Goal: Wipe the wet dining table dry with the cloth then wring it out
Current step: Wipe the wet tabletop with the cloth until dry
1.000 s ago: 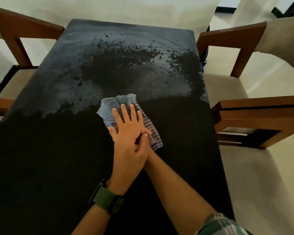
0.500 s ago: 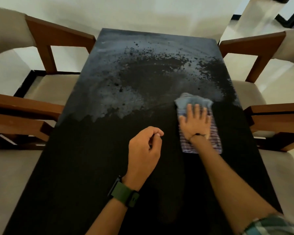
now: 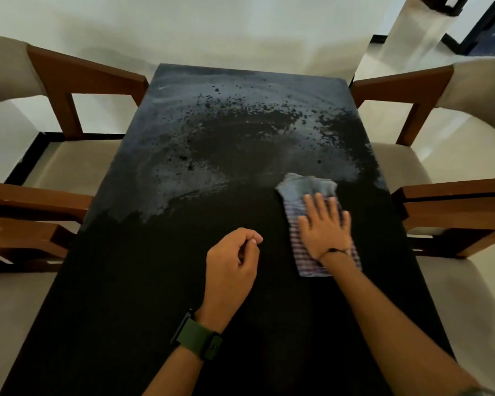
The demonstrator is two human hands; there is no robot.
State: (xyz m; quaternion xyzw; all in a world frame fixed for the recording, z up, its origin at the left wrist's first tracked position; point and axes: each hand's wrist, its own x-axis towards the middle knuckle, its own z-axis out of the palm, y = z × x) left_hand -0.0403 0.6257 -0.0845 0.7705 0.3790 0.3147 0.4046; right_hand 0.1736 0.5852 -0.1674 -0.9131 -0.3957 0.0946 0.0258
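The dark dining table (image 3: 126,295) fills the view; its far half shows a pale wet film with dark droplets and smears. A folded blue and striped cloth (image 3: 306,188) lies on the right side of the table. My right hand (image 3: 325,227) presses flat on the cloth with straight, spread fingers. My left hand (image 3: 230,267) hovers over the bare dark tabletop left of the cloth, fingers loosely curled and holding nothing, with a green watch on the wrist.
Wooden chairs with beige cushions stand on both sides: two at the left (image 3: 60,81) (image 3: 26,212) and two at the right (image 3: 406,90) (image 3: 455,207). A pale floor lies beyond the table's far edge.
My left hand has come off my right hand and now hangs apart. The right hand has slid the cloth from the middle to the table's right side, then stayed there.
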